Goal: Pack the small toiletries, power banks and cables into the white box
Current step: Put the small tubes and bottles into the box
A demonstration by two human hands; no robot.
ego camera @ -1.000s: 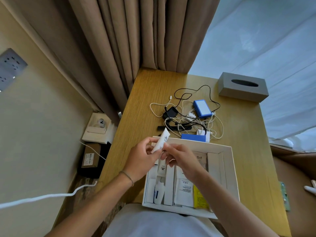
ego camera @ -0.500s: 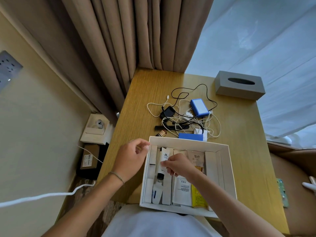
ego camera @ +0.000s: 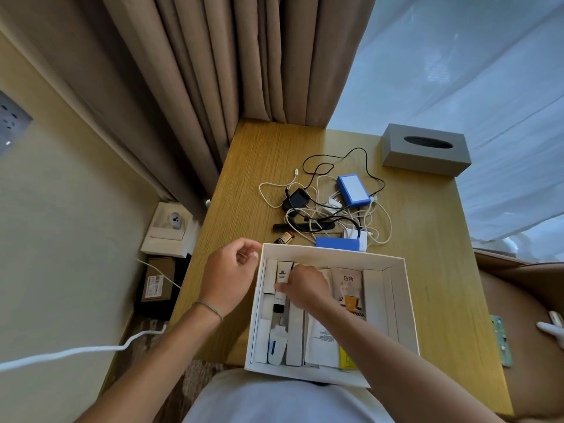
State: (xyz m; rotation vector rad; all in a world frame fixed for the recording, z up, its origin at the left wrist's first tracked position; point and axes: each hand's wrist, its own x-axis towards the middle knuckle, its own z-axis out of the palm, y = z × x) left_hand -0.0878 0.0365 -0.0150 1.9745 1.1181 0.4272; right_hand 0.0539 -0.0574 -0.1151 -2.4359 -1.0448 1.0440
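The right hand (ego camera: 305, 286) is inside the white box (ego camera: 407, 303), fingers seemingly pinching a white tube (ego camera: 283, 280) lying among the toiletries. The left hand (ego camera: 230, 274) hovers beside the box, loosely curled, empty. Cables (ego camera: 323, 209) and power banks (ego camera: 352, 190) lie behind on the table (ego camera: 259, 166).

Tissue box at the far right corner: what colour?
Grey, with a dark oval slot; head view.
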